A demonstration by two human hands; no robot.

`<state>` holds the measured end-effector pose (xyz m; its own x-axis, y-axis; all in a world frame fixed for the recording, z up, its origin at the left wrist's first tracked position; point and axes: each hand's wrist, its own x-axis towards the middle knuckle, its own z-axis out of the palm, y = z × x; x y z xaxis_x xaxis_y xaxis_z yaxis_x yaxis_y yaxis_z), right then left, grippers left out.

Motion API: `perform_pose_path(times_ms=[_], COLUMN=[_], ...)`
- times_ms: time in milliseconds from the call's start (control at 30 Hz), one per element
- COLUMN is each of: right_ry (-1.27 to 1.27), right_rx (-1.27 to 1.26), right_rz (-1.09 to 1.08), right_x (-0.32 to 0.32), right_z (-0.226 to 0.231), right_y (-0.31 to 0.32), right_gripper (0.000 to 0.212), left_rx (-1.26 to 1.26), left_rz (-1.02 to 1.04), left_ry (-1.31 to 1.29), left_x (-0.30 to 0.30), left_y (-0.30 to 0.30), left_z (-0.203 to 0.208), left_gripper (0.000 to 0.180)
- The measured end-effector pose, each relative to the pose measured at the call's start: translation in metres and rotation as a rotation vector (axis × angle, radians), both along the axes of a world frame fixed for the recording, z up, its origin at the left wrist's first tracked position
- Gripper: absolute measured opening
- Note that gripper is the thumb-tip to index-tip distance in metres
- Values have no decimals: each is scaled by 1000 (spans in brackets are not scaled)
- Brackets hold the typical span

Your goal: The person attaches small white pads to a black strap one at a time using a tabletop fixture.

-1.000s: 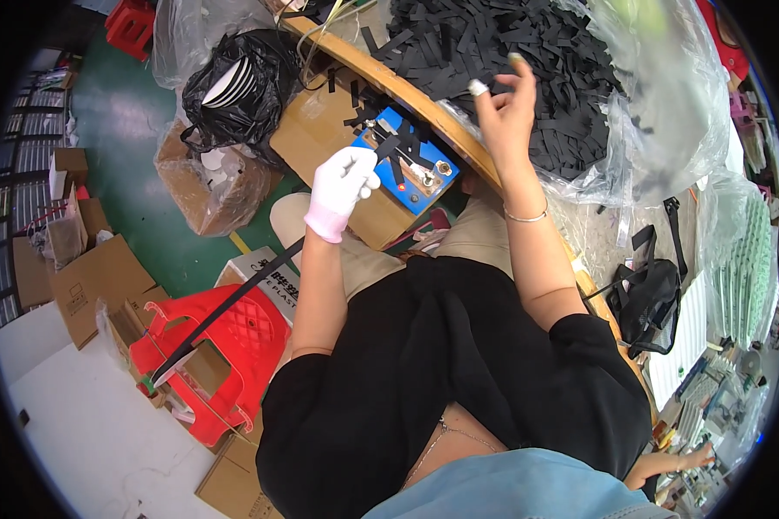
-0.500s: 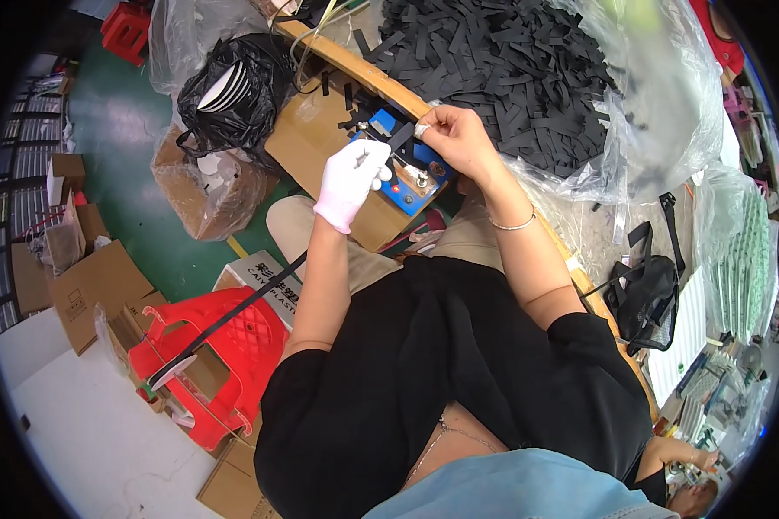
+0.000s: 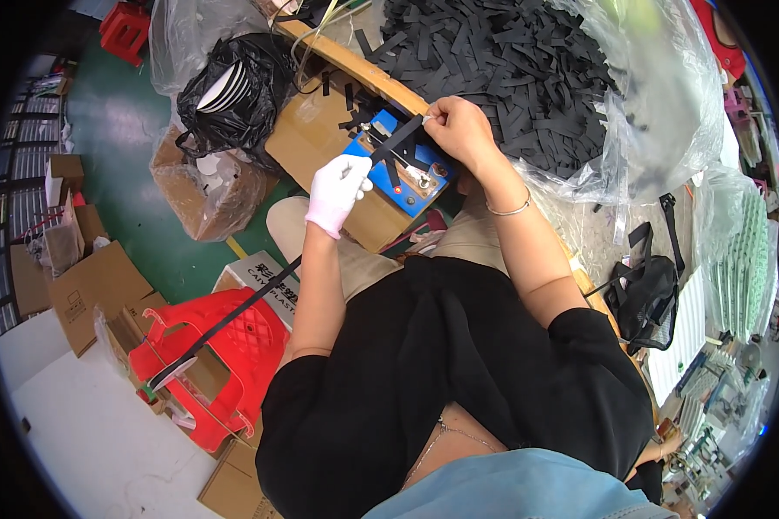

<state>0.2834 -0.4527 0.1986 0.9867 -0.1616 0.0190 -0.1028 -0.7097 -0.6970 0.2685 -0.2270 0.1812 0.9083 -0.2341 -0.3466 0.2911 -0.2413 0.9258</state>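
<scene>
My left hand (image 3: 337, 192), in a white glove with a pink cuff, is closed on a black strap (image 3: 396, 144). The strap stretches taut from there across a blue device (image 3: 414, 206) with metal parts and a red button. At its far end my right hand (image 3: 461, 131), bare but for a white wrap at a fingertip, pinches the strap beside the wooden edge. Behind my left hand the strap trails down to a roll (image 3: 173, 372) at an upturned red stool (image 3: 255, 316). Short black pieces lie on the device and the cardboard box (image 3: 307, 130) beneath it.
Beyond the wooden table edge (image 3: 355, 65) a large heap of cut black strips (image 3: 493, 69) lies on clear plastic. A black plastic bag (image 3: 264, 95) and an open carton (image 3: 195, 186) stand at the left. A black bag (image 3: 645, 298) lies at the right. Another person's arm (image 3: 666, 445) shows lower right.
My left hand has moved slightly down and left, my right hand slightly up and right. The strap now shows stretched between them over the blue device.
</scene>
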Motion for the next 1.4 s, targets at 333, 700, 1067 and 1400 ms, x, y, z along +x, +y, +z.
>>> perform_pose_path(times_ms=[333, 700, 1067, 1400], right_ry=[-463, 174, -15, -32], right_rx=[630, 713, 137, -39], right_rz=[-455, 104, 5, -48], right_x=[4, -29, -6, 1], right_z=[-18, 19, 4, -4], right_y=[-24, 4, 2, 7], right_gripper=[47, 19, 15, 15], left_rx=[-173, -279, -54, 7], left_rz=[46, -18, -49, -17], left_ry=[58, -1, 20, -7], left_x=[-8, -1, -2, 2], left_y=[-1, -31, -5, 0], left_z=[25, 31, 17, -8], left_gripper=[13, 14, 17, 16])
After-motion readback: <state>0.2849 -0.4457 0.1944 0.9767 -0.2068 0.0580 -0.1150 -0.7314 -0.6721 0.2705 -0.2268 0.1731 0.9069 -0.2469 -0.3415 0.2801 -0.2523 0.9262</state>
